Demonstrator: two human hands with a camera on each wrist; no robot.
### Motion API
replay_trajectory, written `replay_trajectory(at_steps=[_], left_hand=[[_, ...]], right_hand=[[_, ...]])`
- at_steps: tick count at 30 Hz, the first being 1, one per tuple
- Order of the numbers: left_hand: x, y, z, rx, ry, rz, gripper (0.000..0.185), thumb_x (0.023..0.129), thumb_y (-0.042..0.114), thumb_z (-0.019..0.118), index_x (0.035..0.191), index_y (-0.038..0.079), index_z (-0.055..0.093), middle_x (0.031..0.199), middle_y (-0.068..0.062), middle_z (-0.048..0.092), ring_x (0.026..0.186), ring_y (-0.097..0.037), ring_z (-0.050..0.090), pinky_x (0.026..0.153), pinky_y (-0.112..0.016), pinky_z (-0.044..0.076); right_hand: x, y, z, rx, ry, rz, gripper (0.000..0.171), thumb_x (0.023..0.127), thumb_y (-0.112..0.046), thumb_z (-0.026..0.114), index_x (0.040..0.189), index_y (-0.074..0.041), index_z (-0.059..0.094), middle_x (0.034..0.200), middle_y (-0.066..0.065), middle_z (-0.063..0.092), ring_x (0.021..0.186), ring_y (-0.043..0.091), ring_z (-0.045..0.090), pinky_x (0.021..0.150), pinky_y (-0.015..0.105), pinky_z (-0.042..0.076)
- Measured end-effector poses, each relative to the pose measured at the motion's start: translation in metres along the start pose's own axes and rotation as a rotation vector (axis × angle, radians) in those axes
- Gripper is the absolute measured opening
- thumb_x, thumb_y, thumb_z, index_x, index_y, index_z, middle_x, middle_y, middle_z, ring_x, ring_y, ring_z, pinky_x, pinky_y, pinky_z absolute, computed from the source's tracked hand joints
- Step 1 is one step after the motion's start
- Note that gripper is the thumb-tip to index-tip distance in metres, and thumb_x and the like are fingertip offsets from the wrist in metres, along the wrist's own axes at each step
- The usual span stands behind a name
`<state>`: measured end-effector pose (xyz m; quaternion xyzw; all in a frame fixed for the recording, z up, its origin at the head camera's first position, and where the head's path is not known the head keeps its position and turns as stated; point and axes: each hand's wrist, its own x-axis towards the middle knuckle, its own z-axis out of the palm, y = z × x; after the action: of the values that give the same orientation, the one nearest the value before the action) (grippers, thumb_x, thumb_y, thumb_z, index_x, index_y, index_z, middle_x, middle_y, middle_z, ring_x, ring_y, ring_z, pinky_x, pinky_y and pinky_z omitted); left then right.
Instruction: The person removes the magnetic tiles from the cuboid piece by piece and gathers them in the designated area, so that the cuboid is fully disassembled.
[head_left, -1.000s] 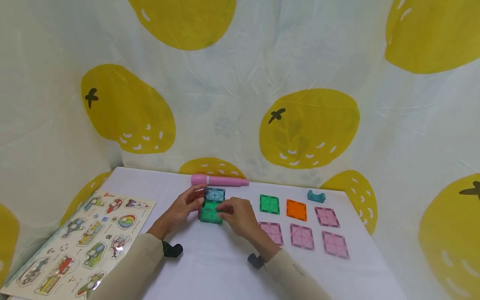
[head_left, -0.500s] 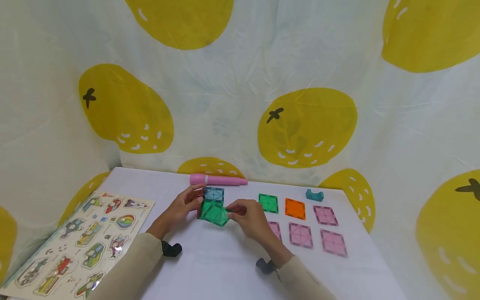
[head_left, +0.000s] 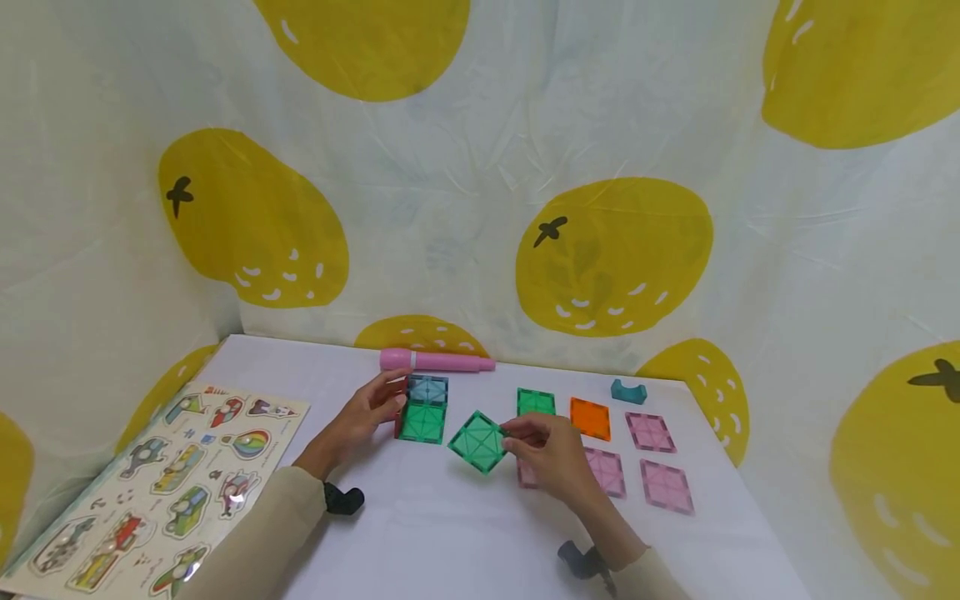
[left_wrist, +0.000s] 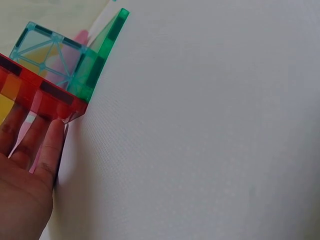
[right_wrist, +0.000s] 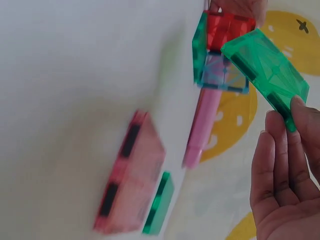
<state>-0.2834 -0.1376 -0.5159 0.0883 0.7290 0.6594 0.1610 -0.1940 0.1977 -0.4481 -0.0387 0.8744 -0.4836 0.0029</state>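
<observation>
The right hand (head_left: 555, 454) is pinching a green tile (head_left: 478, 442) by one corner between thumb and fingers, holding it above the worktop (head_left: 450, 533), well right of the left hand. The left hand (head_left: 371, 406) is resting its extended fingers against a red tile (left_wrist: 47, 90) that is standing upright. Just right of those fingers, a second green tile (head_left: 423, 423) is lying flat, a blue tile (head_left: 428, 390) standing along its far edge. Beyond the left hand, a pink rod (head_left: 450, 362) is lying crosswise. Past the right hand I'm seeing a third green tile (head_left: 536, 402), an orange tile (head_left: 590, 418), and pink tiles (head_left: 651, 432), some partly covered by it. A picture board (head_left: 283, 429) is lying left of the left hand.
</observation>
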Motion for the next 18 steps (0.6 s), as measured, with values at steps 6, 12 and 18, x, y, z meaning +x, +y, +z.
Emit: replay_trajectory(at_steps=[6,12,18], left_hand=[[0.000,0.000,0.000,0.001,0.000,-0.001,0.058,0.110,0.028,0.060,0.163,0.035,0.037,0.171,-0.002,0.039,0.160,-0.032,0.033,0.127,-0.057,0.038],[0.001,0.000,-0.001,0.006,0.000,0.000,0.058,0.110,0.028,0.060,0.164,0.034,0.037,0.171,-0.002,0.038,0.161,-0.033,0.032,0.127,-0.058,0.038],[0.000,-0.001,0.000,-0.003,0.001,-0.002,0.057,0.110,0.028,0.060,0.163,0.035,0.038,0.171,-0.002,0.039,0.161,-0.033,0.033,0.127,-0.058,0.038]], right_hand=[[-0.016,0.019,-0.024,0.006,0.008,0.088,0.019,0.093,-0.012,0.082,0.108,-0.024,0.082,0.096,-0.003,0.078,0.086,0.017,0.071,0.076,0.016,0.060],[-0.028,0.038,-0.045,-0.011,-0.059,0.129,0.016,0.095,-0.014,0.080,0.111,-0.020,0.082,0.107,0.000,0.081,0.090,0.019,0.074,0.079,0.018,0.062],[-0.042,0.049,-0.054,-0.104,-0.086,0.199,0.014,0.095,-0.018,0.081,0.108,-0.022,0.083,0.106,-0.004,0.079,0.097,0.014,0.073,0.088,0.023,0.064]])
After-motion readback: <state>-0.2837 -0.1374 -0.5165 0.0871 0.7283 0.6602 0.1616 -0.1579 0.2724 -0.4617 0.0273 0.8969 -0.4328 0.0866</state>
